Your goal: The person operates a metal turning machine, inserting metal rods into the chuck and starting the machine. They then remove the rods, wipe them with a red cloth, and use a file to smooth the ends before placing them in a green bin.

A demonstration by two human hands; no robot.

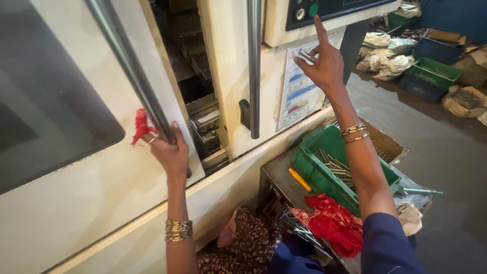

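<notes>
Left hand (170, 149) grips door handle (133, 71); right hand (320, 63) clasps metal rod (307, 56), mostly hidden.

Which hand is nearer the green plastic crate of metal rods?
Left. The left hand grips the long steel door handle, left of the green plastic crate. The right hand is raised far above it, at the control panel.

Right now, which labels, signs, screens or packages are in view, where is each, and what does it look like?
Chart sheet: stuck on the cream machine front below the right hand, tall white rectangle with blue, red and yellow bands.
Control panel: top edge above that hand, dark face, green round button, grey knob.
Filled sacks: on the floor, upper right, whitish and crumpled.
</notes>
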